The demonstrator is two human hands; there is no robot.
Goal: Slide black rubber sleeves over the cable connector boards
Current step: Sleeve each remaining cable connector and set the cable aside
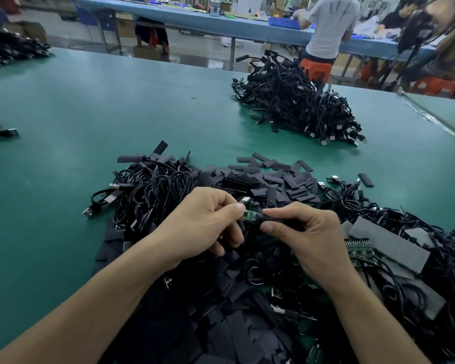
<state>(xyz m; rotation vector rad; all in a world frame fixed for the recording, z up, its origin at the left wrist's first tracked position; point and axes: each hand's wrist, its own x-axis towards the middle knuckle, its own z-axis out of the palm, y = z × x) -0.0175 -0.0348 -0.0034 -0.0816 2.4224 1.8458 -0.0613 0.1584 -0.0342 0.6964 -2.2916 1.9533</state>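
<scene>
Spanning most of the view: green table (95, 106). Behind it runs a long blue bench (195, 24), with a person in a white shirt (329, 24) standing at it, back to camera, and an orange stool (315, 68) by their legs.

On the table, far right: big cable pile (297, 106), black leads tangled, USB plugs sticking out at its near edge. Two more dark piles (11, 48) are cut off at the left edge; contents too blurred to tell.

Near side, left to right:
- coiled cable heap (153, 190), a few plugs poking out left
- loose sleeves (271, 177), flat black pieces spread between the heaps and running down under both forearms
- second cable tangle (418, 245) on the right, with grey foam strips (389, 241) lying on it and a row of green boards (357, 248) just beside the strips

Hands are held close together over the sleeves, above the table.
- Left hand (202, 224): thumb and forefinger pinch the left end of a board (249, 215); other fingers curl under.
- Right hand (310, 237): thumb and forefinger pinch a sleeve (276, 219), held roughly level and in line with the board.

The sleeve mouth meets the board's right end; most of the green board shows bare between the two hands. A silver plug (245, 200) sits just above the left fingertips; cannot tell if it belongs to the held cable.
</scene>
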